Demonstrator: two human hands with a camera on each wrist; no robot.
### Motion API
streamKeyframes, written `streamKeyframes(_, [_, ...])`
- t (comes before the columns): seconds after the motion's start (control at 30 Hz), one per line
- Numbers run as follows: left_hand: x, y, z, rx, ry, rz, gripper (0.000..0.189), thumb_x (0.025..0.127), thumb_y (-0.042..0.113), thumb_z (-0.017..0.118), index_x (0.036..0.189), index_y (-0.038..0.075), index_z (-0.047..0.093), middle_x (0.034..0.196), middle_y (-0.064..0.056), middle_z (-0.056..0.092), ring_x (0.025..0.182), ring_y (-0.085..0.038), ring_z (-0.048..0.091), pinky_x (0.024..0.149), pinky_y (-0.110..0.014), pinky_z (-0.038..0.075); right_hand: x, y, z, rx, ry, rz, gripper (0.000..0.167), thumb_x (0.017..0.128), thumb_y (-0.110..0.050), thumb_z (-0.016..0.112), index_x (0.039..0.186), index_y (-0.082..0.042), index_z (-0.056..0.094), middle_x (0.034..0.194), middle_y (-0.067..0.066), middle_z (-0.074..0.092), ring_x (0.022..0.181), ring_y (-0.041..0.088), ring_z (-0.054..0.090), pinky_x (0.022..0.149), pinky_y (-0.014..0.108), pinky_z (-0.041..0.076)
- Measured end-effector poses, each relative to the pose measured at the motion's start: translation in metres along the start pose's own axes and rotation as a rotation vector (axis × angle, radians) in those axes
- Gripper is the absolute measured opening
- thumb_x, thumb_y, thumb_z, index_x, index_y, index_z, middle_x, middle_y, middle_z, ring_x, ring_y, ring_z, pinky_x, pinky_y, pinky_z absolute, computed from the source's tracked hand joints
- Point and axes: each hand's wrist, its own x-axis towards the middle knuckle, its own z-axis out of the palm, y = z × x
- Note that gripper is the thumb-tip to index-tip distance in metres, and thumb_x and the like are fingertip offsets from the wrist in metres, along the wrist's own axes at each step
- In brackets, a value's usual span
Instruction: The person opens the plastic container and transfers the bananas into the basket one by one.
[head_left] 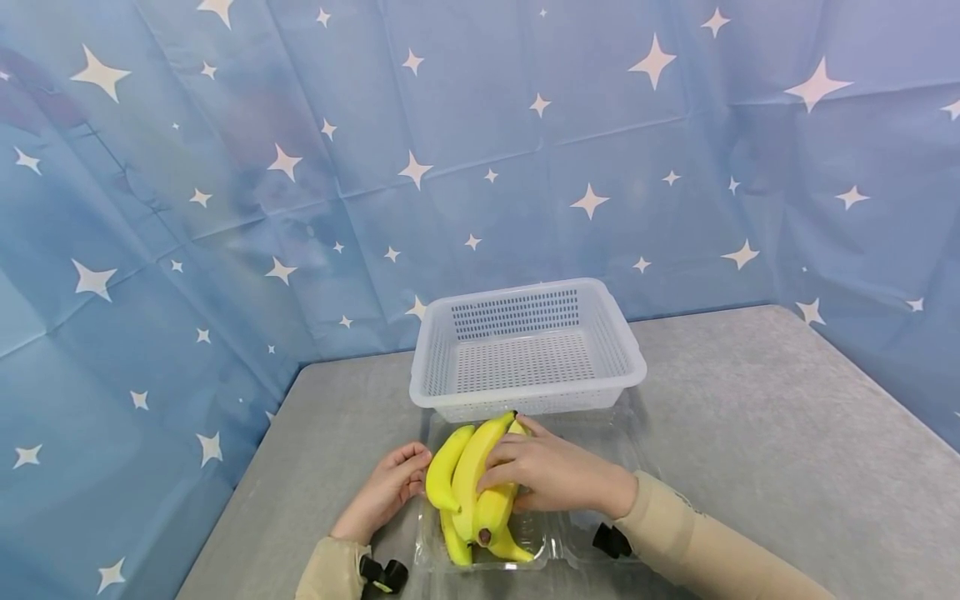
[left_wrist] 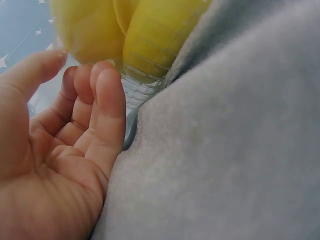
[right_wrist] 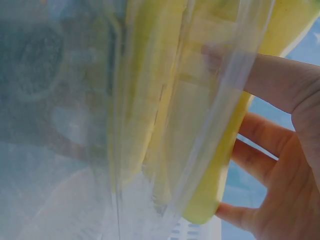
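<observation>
A starred backdrop (head_left: 480, 108) is hanging behind a grey table (head_left: 750, 400). Bananas (head_left: 468, 475) are lying piled in a clear box (head_left: 553, 537), just in front of a white basket (head_left: 525, 395). The right hand (head_left: 551, 471) is gripping the bananas from above, thumb and fingers on opposite sides. The left hand (head_left: 390, 487) is curving loosely beside the box's left edge, thumb apart from fingertips; contact is hard to confirm. Risk: with the grip catching only some, outer bananas could be slipping sideways; the thin box could be shifting if bumped.
</observation>
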Motion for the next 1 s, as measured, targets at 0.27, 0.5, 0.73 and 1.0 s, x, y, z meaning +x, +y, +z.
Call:
streamKeyframes(0.27, [0.0, 0.001, 0.001, 0.009, 0.006, -0.01, 0.016, 0.101, 0.021, 0.052, 0.094, 0.008, 0.057, 0.079, -0.002, 0.059, 0.067, -0.011, 0.059, 0.064, -0.026, 0.053, -0.002, 0.002, -0.002, 0.005, 0.009, 0.006, 0.05, 0.073, -0.026, 0.085, 0.119, -0.032, 0.066, 0.118, -0.014, 0.06, 0.116, 0.01, 0.053, 0.107, 0.062, 0.026])
streamKeyframes(0.5, [0.0, 0.002, 0.002, 0.014, -0.008, 0.002, 0.016, 0.102, 0.02, 0.05, 0.094, 0.008, 0.057, 0.079, -0.001, 0.059, 0.068, -0.011, 0.059, 0.064, -0.026, 0.053, -0.003, 0.002, -0.004, 0.011, 0.021, 0.004, 0.049, 0.073, -0.025, 0.085, 0.118, -0.031, 0.066, 0.119, -0.013, 0.06, 0.116, 0.011, 0.053, 0.106, 0.062, 0.028])
streamKeyframes(0.73, [-0.002, 0.001, 0.002, 0.015, 0.007, 0.0, 0.016, 0.102, 0.02, 0.051, 0.094, 0.009, 0.057, 0.079, -0.001, 0.059, 0.068, -0.012, 0.06, 0.064, -0.026, 0.053, -0.003, 0.002, -0.006, 0.013, 0.026, 0.007, 0.048, 0.075, -0.026, 0.084, 0.119, -0.032, 0.066, 0.119, -0.014, 0.06, 0.117, 0.01, 0.052, 0.107, 0.061, 0.026])
streamKeyframes(1.0, [-0.001, 0.001, 0.002, -0.002, 0.008, 0.0, 0.015, 0.102, 0.02, 0.051, 0.093, 0.009, 0.057, 0.079, 0.0, 0.059, 0.068, -0.011, 0.06, 0.064, -0.026, 0.053, -0.004, 0.0, -0.012, 0.015, 0.035, 0.016, 0.047, 0.076, -0.028, 0.083, 0.119, -0.033, 0.065, 0.119, -0.014, 0.059, 0.115, 0.009, 0.053, 0.109, 0.059, 0.023])
